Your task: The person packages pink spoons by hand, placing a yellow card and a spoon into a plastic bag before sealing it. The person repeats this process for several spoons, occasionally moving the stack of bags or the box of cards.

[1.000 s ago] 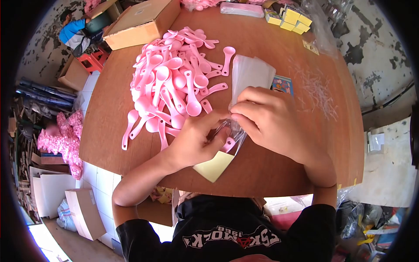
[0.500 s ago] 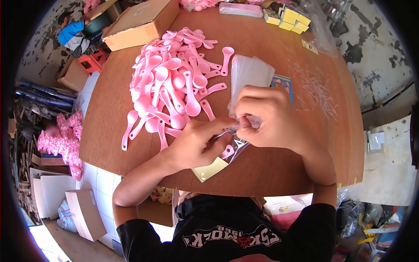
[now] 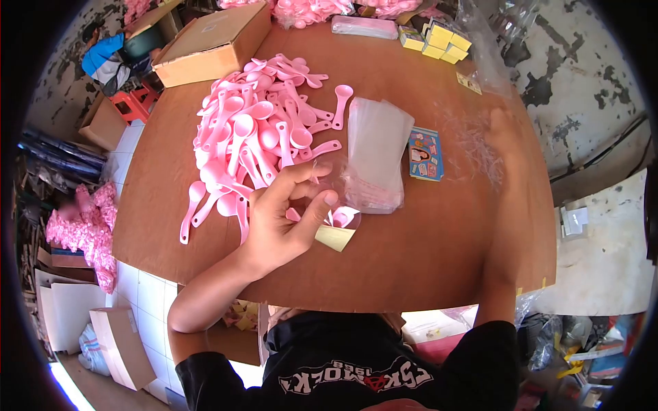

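My left hand [image 3: 284,216] holds a clear plastic bag [image 3: 330,179] between thumb and fingers. Inside the bag are a pink spoon [image 3: 343,217], partly hidden, and a pale yellow card [image 3: 335,237] at its lower end. Over at the right, my right hand [image 3: 504,133] is smeared by motion above a scatter of thin whitish strips [image 3: 476,152]; its fingers cannot be made out. A big heap of pink spoons [image 3: 257,127] lies beyond my left hand. Beside it rests a stack of flat clear bags [image 3: 377,154], and right of that a small pile of blue printed cards [image 3: 425,156].
A cardboard box [image 3: 212,41] stands on the table's far left. Toward the back are a pink-tinted plastic packet [image 3: 364,27] and yellow-edged card stacks [image 3: 444,41]. Another person [image 3: 106,61] sits at the far left near a red stool [image 3: 134,103]. Pink bagged goods [image 3: 86,229] hang left.
My right hand has left the bag and swept right to the strips. My left hand has moved slightly up and left, keeping the bag. The view has shifted a little.
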Demonstrator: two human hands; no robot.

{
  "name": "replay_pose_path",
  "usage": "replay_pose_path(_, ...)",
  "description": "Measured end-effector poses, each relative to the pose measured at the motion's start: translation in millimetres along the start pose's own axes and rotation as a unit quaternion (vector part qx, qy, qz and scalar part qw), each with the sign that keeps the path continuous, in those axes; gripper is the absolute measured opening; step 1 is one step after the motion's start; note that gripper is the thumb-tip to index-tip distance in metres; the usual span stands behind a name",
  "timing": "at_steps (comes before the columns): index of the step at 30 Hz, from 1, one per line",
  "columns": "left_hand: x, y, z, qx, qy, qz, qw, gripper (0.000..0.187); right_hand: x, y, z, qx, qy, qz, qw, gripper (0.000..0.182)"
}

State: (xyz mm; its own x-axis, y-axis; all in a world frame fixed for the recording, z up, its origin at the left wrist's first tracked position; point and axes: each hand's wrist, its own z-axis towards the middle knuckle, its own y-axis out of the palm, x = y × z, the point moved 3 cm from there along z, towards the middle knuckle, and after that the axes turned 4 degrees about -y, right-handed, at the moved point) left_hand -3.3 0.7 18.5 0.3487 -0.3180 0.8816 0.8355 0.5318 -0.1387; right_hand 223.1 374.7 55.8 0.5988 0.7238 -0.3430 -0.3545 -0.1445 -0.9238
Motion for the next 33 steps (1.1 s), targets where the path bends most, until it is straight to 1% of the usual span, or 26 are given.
replay_pose_path(1, 1, 0, 1, -0.003, -0.014, 0.020, 1.000, 0.027, 1, 2, 1, 0.051, 0.027, -0.323, 0.945, 0.027)
replay_pose_path(2, 1, 0, 1, -0.007, -0.029, 0.042, 0.999, 0.027, 4, 2, 0, 0.051, 0.026, -0.323, 0.945, 0.027)
replay_pose_path(3, 0, 0, 1, -0.005, -0.031, 0.042, 0.999, 0.027, -13, 0, -4, 0.022, -0.033, -0.105, 0.994, 0.031)
replay_pose_path(4, -1, 0, 2, -0.002, -0.033, 0.035, 0.999, 0.022, -33, -3, -8, -0.010, -0.091, 0.119, 0.989, 0.035)
replay_pose_path(5, -3, 0, 3, 0.001, -0.035, 0.029, 0.999, 0.017, -51, -5, -12, -0.013, -0.091, 0.120, 0.988, 0.035)
replay_pose_path(7, -5, -1, 4, -0.008, -0.047, 0.026, 0.999, 0.014, -95, -3, -21, -0.029, -0.149, 0.183, 0.971, 0.035)
replay_pose_path(9, -7, -2, 6, -0.016, -0.056, 0.024, 0.998, 0.011, -130, 10, -29, -0.102, -0.241, 0.229, 0.938, 0.035)
replay_pose_path(10, -7, -2, 8, -0.003, -0.063, 0.001, 0.998, 0.010, -145, 21, -35, -0.153, -0.250, 0.266, 0.918, 0.033)
replay_pose_path(11, -8, -2, 8, 0.011, -0.071, -0.022, 0.997, 0.010, -165, 25, -42, -0.143, -0.345, 0.203, 0.905, 0.032)
replay_pose_path(13, -10, -2, 8, 0.015, -0.075, -0.032, 0.997, 0.010, -199, 35, -55, -0.253, -0.320, 0.182, 0.895, 0.039)
replay_pose_path(14, -12, -3, 8, 0.020, -0.078, -0.044, 0.996, 0.010, -210, 47, -61, -0.158, -0.423, 0.228, 0.863, 0.033)
replay_pose_path(16, -16, -4, 8, 0.025, -0.062, -0.037, 0.997, 0.011, -225, 57, -73, -0.196, -0.329, 0.311, 0.870, 0.026)
replay_pose_path(17, -16, -5, 8, 0.030, -0.046, -0.033, 0.998, 0.011, -229, 62, -76, -0.196, -0.330, 0.313, 0.869, 0.026)
replay_pose_path(19, -14, -4, 10, 0.027, -0.053, -0.052, 0.997, 0.012, -228, 70, -77, -0.152, -0.252, 0.375, 0.879, 0.019)
replay_pose_path(21, -13, -4, 11, 0.025, -0.059, -0.073, 0.995, 0.013, -227, 70, -76, -0.145, -0.253, 0.375, 0.880, 0.016)
replay_pose_path(23, -15, -8, 10, 0.017, -0.086, -0.095, 0.992, 0.013, -224, 70, -73, -0.138, -0.254, 0.373, 0.882, 0.014)
replay_pose_path(24, -13, -9, 11, 0.018, -0.086, -0.095, 0.992, 0.013, -222, 69, -71, -0.117, -0.257, 0.384, 0.879, 0.014)
replay_pose_path(25, -11, -10, 11, 0.002, -0.116, -0.119, 0.986, 0.012, -221, 68, -69, -0.096, -0.260, 0.394, 0.876, 0.013)
replay_pose_path(26, -11, -9, 11, -0.014, -0.146, -0.143, 0.979, 0.012, -220, 65, -69, -0.097, -0.261, 0.394, 0.876, 0.013)
replay_pose_path(28, -14, -9, 11, -0.011, -0.137, -0.122, 0.983, 0.011, -219, 63, -68, -0.140, -0.212, 0.402, 0.880, 0.016)
replay_pose_path(29, -16, -9, 11, -0.008, -0.128, -0.100, 0.987, 0.011, -218, 66, -67, -0.140, -0.213, 0.402, 0.880, 0.016)
replay_pose_path(31, -19, -8, 12, 0.010, -0.112, -0.101, 0.989, 0.011, -216, 72, -63, -0.095, -0.231, 0.413, 0.876, 0.015)
replay_pose_path(32, -19, -8, 12, 0.028, -0.095, -0.102, 0.990, 0.011, -216, 72, -63, -0.095, -0.231, 0.414, 0.875, 0.015)
replay_pose_path(33, -18, -8, 13, 0.028, -0.095, -0.102, 0.990, 0.011, -215, 72, -62, -0.082, -0.212, 0.450, 0.863, 0.014)
